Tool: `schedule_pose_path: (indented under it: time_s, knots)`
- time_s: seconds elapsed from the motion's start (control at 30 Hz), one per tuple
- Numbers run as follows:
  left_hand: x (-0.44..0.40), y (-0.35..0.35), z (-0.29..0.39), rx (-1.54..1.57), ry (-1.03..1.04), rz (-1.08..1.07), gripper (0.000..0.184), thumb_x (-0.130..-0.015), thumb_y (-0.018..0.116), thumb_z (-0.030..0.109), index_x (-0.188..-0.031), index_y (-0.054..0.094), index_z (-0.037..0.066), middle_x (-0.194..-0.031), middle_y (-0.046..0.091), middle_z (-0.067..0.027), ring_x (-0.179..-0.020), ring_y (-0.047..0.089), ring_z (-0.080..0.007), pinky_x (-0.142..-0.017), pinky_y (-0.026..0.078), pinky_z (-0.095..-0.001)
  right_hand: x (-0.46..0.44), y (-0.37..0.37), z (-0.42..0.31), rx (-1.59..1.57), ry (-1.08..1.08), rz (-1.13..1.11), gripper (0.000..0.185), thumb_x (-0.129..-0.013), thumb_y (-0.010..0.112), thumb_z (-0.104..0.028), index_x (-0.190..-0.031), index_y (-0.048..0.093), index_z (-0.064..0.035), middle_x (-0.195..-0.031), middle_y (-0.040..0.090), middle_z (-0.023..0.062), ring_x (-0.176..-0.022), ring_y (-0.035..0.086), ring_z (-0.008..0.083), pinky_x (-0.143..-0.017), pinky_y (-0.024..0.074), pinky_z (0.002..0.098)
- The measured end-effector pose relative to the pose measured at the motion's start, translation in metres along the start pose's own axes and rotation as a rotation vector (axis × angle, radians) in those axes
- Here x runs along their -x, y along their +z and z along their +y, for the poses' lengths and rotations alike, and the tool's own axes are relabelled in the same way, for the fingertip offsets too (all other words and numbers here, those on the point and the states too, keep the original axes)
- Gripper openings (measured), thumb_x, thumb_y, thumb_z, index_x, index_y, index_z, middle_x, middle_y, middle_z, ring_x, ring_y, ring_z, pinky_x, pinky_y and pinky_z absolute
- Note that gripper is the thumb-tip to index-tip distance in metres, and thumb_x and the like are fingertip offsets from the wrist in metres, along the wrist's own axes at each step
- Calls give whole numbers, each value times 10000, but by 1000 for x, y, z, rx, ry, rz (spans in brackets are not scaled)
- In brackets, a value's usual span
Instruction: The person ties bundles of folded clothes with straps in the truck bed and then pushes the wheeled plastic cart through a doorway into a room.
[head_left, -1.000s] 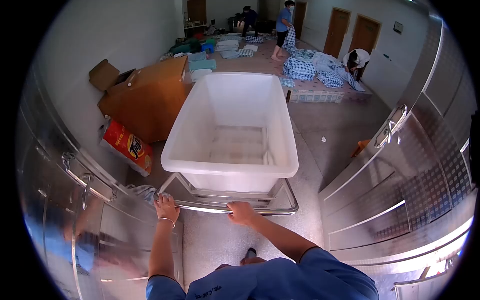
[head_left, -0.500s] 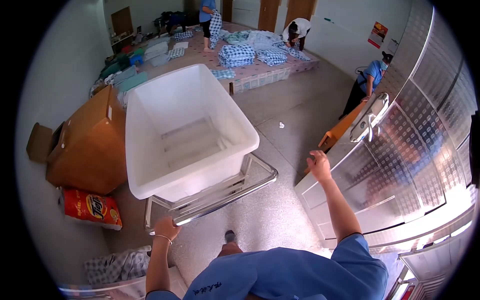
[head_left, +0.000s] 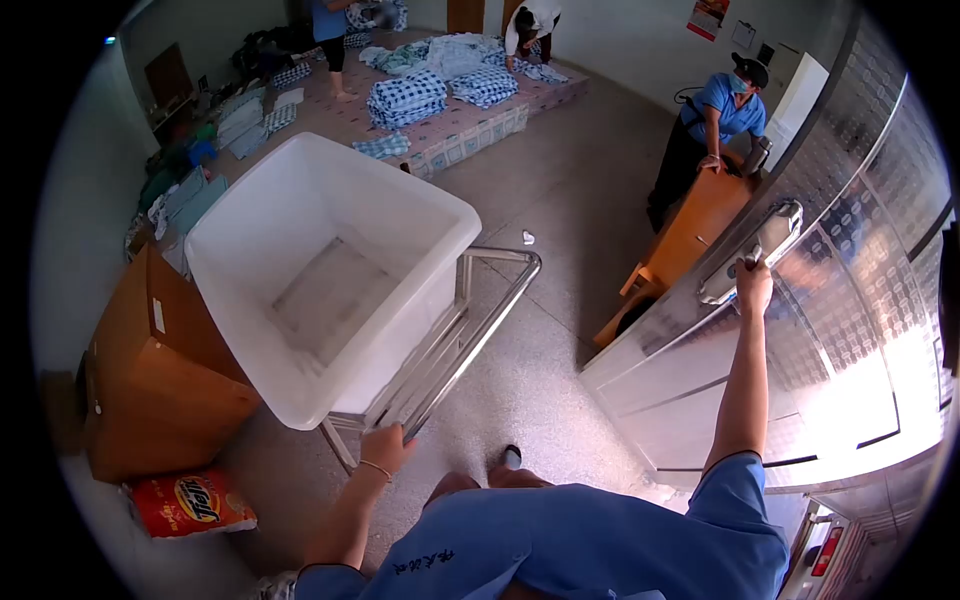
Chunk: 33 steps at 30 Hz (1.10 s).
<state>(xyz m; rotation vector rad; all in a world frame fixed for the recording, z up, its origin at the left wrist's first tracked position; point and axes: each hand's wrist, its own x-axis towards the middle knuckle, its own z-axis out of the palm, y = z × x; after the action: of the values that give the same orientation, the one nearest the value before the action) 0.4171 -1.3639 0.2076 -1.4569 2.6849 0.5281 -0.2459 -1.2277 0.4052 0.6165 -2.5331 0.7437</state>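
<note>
My left hand (head_left: pixel 386 450) is wrapped around the metal push bar of a cart (head_left: pixel 480 340). The cart carries a big white plastic tub (head_left: pixel 440 270), with nothing but a greyish patch on its floor. With my arm stretched out to the right, my right hand (head_left: pixel 754 284) grips the door handle (head_left: pixel 757 256) on a shiny patterned metal door (head_left: pixel 690 370). The door stands open into the room.
Left of the tub are a wooden cabinet (head_left: pixel 180 380) and a red detergent bag (head_left: pixel 195 502). Behind the door, a person in blue (head_left: pixel 728 110) leans on a wooden desk (head_left: pixel 690 220). Folded checked cloths (head_left: pixel 407 97) lie on a low platform (head_left: pixel 470 140), where two people work.
My right hand has reached right and taken hold of the door handle. The cart has turned, and its bar sits at a steeper angle. The person by the desk is more fully in view.
</note>
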Motion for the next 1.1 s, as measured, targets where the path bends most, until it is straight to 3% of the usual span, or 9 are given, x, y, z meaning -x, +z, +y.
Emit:
schedule_pose_path:
  time_s: [0.13, 0.33, 0.4, 0.53, 0.8, 0.97, 1.0, 1.03, 1.1]
  knots:
    - [-68, -12, 56, 60, 18, -1, 393, -783, 626, 396, -852, 597, 9, -707, 645, -186, -698, 645, -358, -651, 517, -439, 0, -1, 11, -61, -134, 17, 268, -777, 614, -248, -818, 581, 14, -731, 621, 242, -716, 629, 399, -640, 482, 468]
    - [-173, -24, 119, -7, 185, -50, 507, -778, 641, 327, -1116, 498, -22, -1072, 615, -211, -944, 631, -324, -679, 522, -444, 47, -52, -36, -27, -194, -10, 174, -794, 611, -111, -910, 578, 14, -732, 602, 219, -687, 597, 386, -620, 448, 443]
    - [-195, -23, 134, -73, 346, 18, 683, -762, 652, 306, -1283, 370, -33, -1313, 444, -216, -1165, 505, -321, -809, 492, -473, 90, -79, -49, -16, -96, -22, 119, -778, 588, -37, -879, 556, 17, -732, 580, 226, -690, 563, 414, -618, 433, 449]
    - [-215, -54, 164, -230, 783, 27, 759, -753, 677, 314, -1352, 339, -6, -1434, 253, -216, -1334, 261, -365, -1055, 271, -531, 188, -137, -68, 164, 10, -22, 110, -736, 567, -1, -834, 525, -24, -814, 582, 179, -823, 552, 380, -720, 417, 429]
    - [-114, -145, 369, 441, 1790, 136, 857, -691, 728, 151, -1394, 255, 22, -1445, 272, -185, -1336, 277, -344, -1078, 254, -478, 362, -242, -73, 250, 258, 319, 280, -750, 648, -51, -1019, 572, -40, -1096, 605, 146, -1070, 538, 328, -913, 412, 415]
    - [39, -146, 454, 188, 2318, -12, 477, -744, 624, 133, -1212, 538, 112, -1303, 487, -126, -1303, 353, -318, -1057, 201, -605, 482, -312, -116, 479, 526, 407, 511, -771, 696, -141, -1219, 478, -30, -1250, 517, 157, -1170, 473, 343, -977, 388, 423]
    - [71, -140, 453, 394, 2417, 34, 370, -760, 618, 162, -1122, 601, 88, -1165, 587, -136, -1198, 473, -322, -1006, 333, -546, 523, -334, -145, 449, 493, 428, 513, -779, 692, -144, -1231, 476, -29, -1255, 510, 158, -1176, 472, 337, -977, 387, 426]
    - [76, -144, 443, 413, 2298, -425, 321, -770, 610, 179, -1070, 617, 65, -1034, 637, -150, -1039, 574, -334, -889, 457, -460, 560, -356, -175, 393, 440, 431, 516, -788, 689, -146, -1242, 475, -28, -1260, 504, 159, -1183, 470, 331, -977, 387, 428]
    - [127, -108, 443, 453, 2286, -277, 223, -753, 612, 140, -945, 624, 28, -932, 630, -201, -893, 594, -379, -755, 486, -449, 643, -401, -205, 504, 472, 623, 436, -809, 670, -140, -1192, 508, -9, -1211, 542, 163, -1148, 517, 314, -946, 433, 411]
